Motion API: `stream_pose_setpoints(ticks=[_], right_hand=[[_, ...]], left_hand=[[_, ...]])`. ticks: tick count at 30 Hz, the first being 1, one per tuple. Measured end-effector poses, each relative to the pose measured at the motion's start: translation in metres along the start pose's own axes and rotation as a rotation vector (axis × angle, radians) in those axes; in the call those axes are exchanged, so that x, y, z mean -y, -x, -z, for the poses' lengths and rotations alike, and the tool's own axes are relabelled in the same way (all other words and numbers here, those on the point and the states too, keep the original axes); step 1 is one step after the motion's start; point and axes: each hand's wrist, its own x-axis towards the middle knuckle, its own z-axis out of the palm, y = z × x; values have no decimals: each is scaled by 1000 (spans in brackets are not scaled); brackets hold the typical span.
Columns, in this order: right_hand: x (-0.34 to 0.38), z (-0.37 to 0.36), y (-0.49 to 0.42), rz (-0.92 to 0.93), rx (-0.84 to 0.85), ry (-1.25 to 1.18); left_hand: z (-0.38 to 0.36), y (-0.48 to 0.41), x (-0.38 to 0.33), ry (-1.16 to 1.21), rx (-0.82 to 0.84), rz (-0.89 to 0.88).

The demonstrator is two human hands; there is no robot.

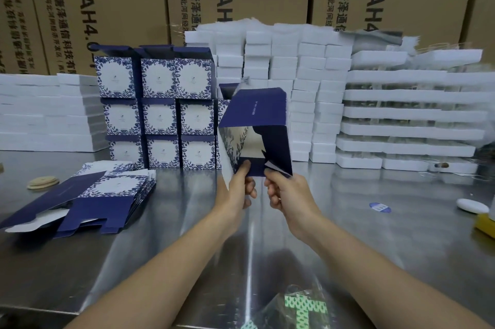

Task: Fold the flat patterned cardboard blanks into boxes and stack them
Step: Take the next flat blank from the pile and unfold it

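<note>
Folding is midway: the navy floral cardboard blank (255,114), opened into a tube, hangs above the steel worktop (348,235), left hand (237,189) and right hand (285,196) each pinching its bottom flaps. Next, probably: tuck these shut, then stack it

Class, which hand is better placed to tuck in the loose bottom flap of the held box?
Likely the right: the right hand grips the box just beside the loose flap, while the left hand pinches the opposite bottom corner, steadying it.
</note>
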Motion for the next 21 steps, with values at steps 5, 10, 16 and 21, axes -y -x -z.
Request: stream_pose_setpoints(ticks=[5, 10, 16, 21], right_hand=[[-1, 4, -1, -35, 5, 56], [1, 7, -5, 0, -64, 11], [6, 35, -22, 108, -242, 263], [-7, 46, -29, 150, -256, 509]], left_hand=[[-2, -1, 3, 18, 3, -38], [5, -1, 4, -174, 209, -109], [27, -15, 11, -381, 290, -46], [32, -21, 1, -146, 189, -217]])
